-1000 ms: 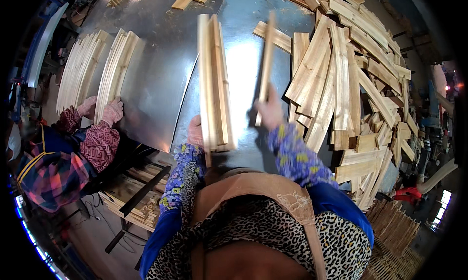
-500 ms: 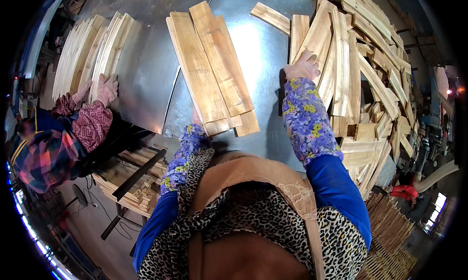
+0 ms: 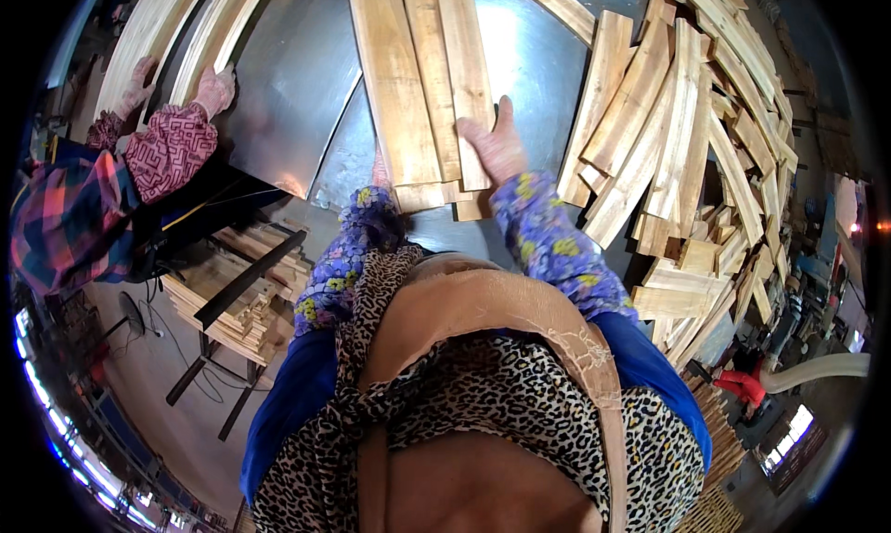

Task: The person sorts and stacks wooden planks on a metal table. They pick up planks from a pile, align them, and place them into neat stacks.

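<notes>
"Your right hand (image 3: 497,151) has crossed from the pile (image 3: 664,143) to the near end of the boards (image 3: 430,78)."

"Where does everything lie, biggest first?"

"Your metal worktop (image 3: 288,97) runs out ahead. The pile sprawls over its right side and a co-worker's stacks (image 3: 221,32) lie on the left. Your boards are between, three side by side on top, with lower ends poking out beneath. Your right thumb rests on the right board (image 3: 464,60), with a finger spread apart beyond its edge; I can't tell whether that grip pinches. Your left hand (image 3: 379,171) is mostly hidden beside the left board (image 3: 394,88), so I can't tell its grip either."

"How should they handle?"

"Probably light and stiff, with smooth faces apt to slide on each other. Hold the long edges from both sides, near the close ends; raw edges could splinter."

"And room?"

"Between the right board and the pile. Leftward, you have a seam (image 3: 339,115), then the co-worker's hands (image 3: 215,92), well apart from yours."
</notes>
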{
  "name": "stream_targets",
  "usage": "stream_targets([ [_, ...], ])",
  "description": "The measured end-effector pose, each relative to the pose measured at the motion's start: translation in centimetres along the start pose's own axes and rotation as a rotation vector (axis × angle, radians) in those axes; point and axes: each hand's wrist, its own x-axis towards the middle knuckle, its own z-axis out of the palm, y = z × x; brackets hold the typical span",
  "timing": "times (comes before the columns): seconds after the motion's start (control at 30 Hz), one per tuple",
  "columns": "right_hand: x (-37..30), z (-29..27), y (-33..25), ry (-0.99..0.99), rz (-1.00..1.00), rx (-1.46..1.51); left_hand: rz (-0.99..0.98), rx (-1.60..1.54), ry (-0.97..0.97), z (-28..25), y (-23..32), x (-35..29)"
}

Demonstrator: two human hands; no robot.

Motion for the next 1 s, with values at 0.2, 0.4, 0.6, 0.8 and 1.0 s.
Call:
stream_targets([
  [0.2,1.6,-1.2,-2.1,-0.456,0.226,0.646,0.007,-0.022,-0.13,1.1,1.8,-3.6],
  [0.4,0.9,-0.3,-2.0,-0.508,0.247,0.777,0.022,0.347,0.153,-2.4,4.0,-1.3],
  [0.6,0.5,-0.1,-4.2,-0.309,0.061,-0.1,0.096,1.161,0.046,4.0,6.1,-3.8],
  [0.8,-4.4,0.3,-8.8,-0.187,0.162,-0.711,0.168,1.314,0.35,6.9,5.6,-8.9],
  [1.0,-2.4,3.8,-4.9,-0.208,-0.06,-0.566,0.302,1.73,0.575,5.9,3.8,-6.7],
])
